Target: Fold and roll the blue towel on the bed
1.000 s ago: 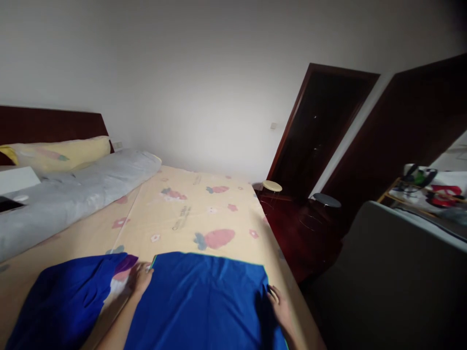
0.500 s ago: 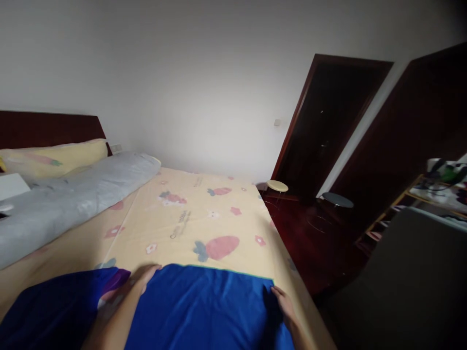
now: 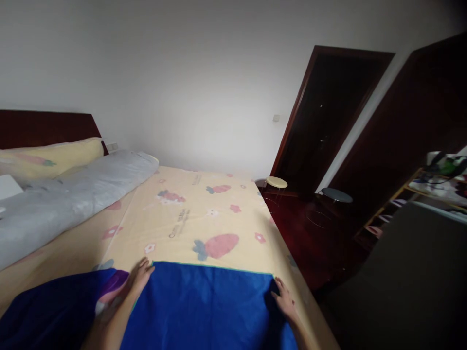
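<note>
At the left of the frame, a pillow (image 3: pixel 73 150) and grey quilt (image 3: pixel 82 189) lie on the bed (image 3: pixel 204 221). Lower left, a dark blue bundle (image 3: pixel 51 301) with a purple patch sits loosely heaped. Beside it, the left hand (image 3: pixel 141 278) is at the cloth's far left corner; whether its grip pinches the edge I cannot tell. The blue cloth (image 3: pixel 207 306), bottom centre, seems largely spread: its far edge runs nearly straight, faint creases show, and its near end is out of frame. The right hand (image 3: pixel 285 301), at the far right corner, has a loose grip, fingers apart. Far right, a rack (image 3: pixel 405 187) carries small things too dim to name.
</note>
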`<state>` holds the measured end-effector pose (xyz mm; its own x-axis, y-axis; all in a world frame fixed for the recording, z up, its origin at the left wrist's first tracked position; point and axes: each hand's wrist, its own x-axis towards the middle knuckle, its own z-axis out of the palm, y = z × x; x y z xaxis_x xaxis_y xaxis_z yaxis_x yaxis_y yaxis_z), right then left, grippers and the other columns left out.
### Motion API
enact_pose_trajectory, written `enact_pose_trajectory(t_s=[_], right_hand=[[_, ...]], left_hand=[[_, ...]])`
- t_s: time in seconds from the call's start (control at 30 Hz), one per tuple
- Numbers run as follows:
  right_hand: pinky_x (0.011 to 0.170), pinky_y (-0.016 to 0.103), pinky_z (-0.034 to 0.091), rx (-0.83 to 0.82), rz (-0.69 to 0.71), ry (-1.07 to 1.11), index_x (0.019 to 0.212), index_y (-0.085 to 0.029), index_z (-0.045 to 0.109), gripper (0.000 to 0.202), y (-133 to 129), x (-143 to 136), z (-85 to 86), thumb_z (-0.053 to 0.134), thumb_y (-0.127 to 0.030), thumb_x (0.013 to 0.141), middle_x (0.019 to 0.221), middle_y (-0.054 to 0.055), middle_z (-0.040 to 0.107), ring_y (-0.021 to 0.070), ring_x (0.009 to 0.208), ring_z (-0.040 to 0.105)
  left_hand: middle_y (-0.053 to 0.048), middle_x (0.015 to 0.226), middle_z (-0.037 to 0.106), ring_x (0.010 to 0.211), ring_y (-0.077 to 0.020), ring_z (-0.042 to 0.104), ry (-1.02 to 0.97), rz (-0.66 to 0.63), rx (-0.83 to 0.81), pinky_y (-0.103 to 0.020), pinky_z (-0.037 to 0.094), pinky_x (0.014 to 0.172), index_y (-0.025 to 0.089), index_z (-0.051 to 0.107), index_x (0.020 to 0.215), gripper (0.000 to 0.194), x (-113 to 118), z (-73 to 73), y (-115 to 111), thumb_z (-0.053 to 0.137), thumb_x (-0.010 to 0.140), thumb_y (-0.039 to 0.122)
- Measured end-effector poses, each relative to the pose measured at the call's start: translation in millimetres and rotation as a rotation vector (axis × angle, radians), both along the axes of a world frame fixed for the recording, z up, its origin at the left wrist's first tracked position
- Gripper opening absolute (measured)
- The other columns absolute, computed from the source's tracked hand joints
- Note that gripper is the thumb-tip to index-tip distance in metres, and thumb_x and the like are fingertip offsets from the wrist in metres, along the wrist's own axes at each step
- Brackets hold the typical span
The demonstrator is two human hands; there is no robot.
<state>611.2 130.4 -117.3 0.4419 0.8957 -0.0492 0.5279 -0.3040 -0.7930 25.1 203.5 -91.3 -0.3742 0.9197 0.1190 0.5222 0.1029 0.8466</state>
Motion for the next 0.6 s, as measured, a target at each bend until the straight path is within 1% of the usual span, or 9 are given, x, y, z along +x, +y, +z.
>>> enact_pose_trajectory(t_s=[0.07,0.13,0.2,0.27,0.33,0.37,0.43,0.53,0.6], right_hand=[[0.113,0.061,0.022,0.032,0.049,-0.136,0.133,-0.022,0.053,0.063,-6,-32,-3.1,0.046,-0.045,0.074,0.150,0.012,0.041,0.0328,0.142,0.030],[0.115,0.058,0.022,0.086,0.229,-0.321,0.142,-0.027,0.041,0.058,-12,-80,-5.9,0.036,-0.043,0.087,0.154,0.008,0.035,0.0269,0.143,0.027],[0.115,0.055,0.025,0.100,0.452,-0.439,0.146,-0.031,0.033,0.055,-15,-135,-8.1,0.032,-0.046,0.093,0.155,0.005,0.032,0.0240,0.144,0.027],[0.116,0.051,0.027,0.106,0.612,-0.484,0.147,-0.034,0.026,0.055,-16,-179,-10.0,0.029,-0.051,0.095,0.156,0.002,0.027,0.0221,0.144,0.024],[0.117,0.049,0.027,0.088,0.703,-0.512,0.147,-0.036,0.024,0.056,-13,-198,-11.3,0.027,-0.055,0.095,0.156,0.000,0.024,0.0211,0.144,0.023],[0.117,0.049,0.026,0.064,0.703,-0.533,0.147,-0.036,0.025,0.056,-11,-195,-11.8,0.026,-0.057,0.095,0.156,0.000,0.024,0.0210,0.144,0.023],[0.118,0.049,0.023,-0.011,0.602,-0.600,0.146,-0.034,0.027,0.057,-7,-166,-13.0,0.025,-0.059,0.095,0.156,0.001,0.024,0.0217,0.144,0.023],[0.119,0.051,0.019,-0.152,0.338,-0.714,0.147,-0.026,0.026,0.064,-6,-92,-15.9,0.026,-0.060,0.093,0.157,0.005,0.022,0.0236,0.145,0.019],[0.119,0.050,0.018,-0.205,0.287,-0.745,0.148,-0.026,0.022,0.065,-6,-50,-17.3,0.026,-0.060,0.093,0.158,0.003,0.020,0.0220,0.146,0.017]], left_hand=[[-0.008,0.140,0.057,0.139,-0.0275,0.037,0.104,-0.035,0.027,-0.046,0.031,0.113,0.022,0.065,0.120,0.045,24,-5.5,-13,0.055,0.078,0.038],[-0.007,0.152,0.041,0.145,-0.0248,0.026,0.327,-0.190,0.043,-0.050,0.020,0.117,0.024,0.050,0.137,0.052,65,-14.1,-29,0.044,0.087,0.036],[-0.005,0.157,0.030,0.146,-0.0219,0.023,0.623,-0.417,0.003,-0.050,0.019,0.118,0.026,0.030,0.148,0.056,112,-24.2,-43,0.033,0.093,0.038],[-0.003,0.159,0.025,0.146,-0.0209,0.021,0.787,-0.513,-0.086,-0.050,0.020,0.117,0.028,0.021,0.150,0.057,149,-33.4,-51,0.026,0.095,0.043],[-0.001,0.159,0.022,0.146,-0.0207,0.020,0.842,-0.524,-0.163,-0.050,0.020,0.117,0.031,0.019,0.149,0.057,162,-39.8,-53,0.022,0.095,0.049],[0.000,0.159,0.021,0.147,-0.0208,0.020,0.850,-0.491,-0.197,-0.051,0.019,0.117,0.033,0.019,0.149,0.056,158,-41.6,-52,0.021,0.095,0.050],[0.001,0.160,0.019,0.147,-0.0210,0.018,0.872,-0.359,-0.256,-0.053,0.015,0.118,0.033,0.020,0.148,0.056,133,-42.7,-47,0.021,0.095,0.049],[-0.001,0.160,0.017,0.148,-0.0208,0.015,0.923,-0.168,-0.345,-0.053,0.011,0.118,0.030,0.019,0.149,0.058,78,-39.8,-40,0.022,0.094,0.049],[0.000,0.160,0.017,0.147,-0.0190,0.016,0.947,-0.154,-0.370,-0.052,0.010,0.118,0.029,0.018,0.149,0.059,50,-35.7,-37,0.022,0.094,0.050]])
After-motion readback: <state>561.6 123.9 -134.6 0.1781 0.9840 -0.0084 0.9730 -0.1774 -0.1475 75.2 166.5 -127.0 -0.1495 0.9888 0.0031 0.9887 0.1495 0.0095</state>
